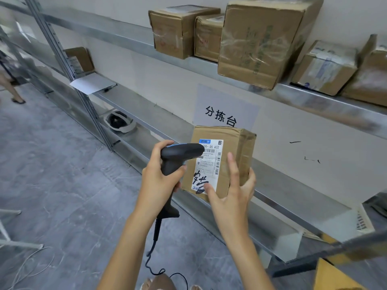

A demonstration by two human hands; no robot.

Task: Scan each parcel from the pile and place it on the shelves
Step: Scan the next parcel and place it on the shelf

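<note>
The left hand [161, 174] is wrapped tight around the handle of a black scanner [178, 155]. The scanner's nose points right, at the white label [209, 164] on a brown parcel [222, 162]. The right hand [232, 185] holds that parcel from the right side, thumb on the front, one finger lying straight up the front and the others round the far edge. The two hands are apart, with the parcel between them. The parcel is held up in front of the low metal shelf [282, 185]; whether its bottom touches the shelf cannot be told.

A black cord [155, 243] hangs down from the scanner toward the grey floor [62, 174].

On the white wall [314, 132] behind the parcel is a paper sign [222, 109] with black writing. Higher up, another shelf [314, 99] carries a row of brown boxes [259, 40] wrapped in tape. Far to the left, a small box [80, 59] and a flat white sheet [92, 82] sit on the shelves by a metal post [69, 65].
</note>
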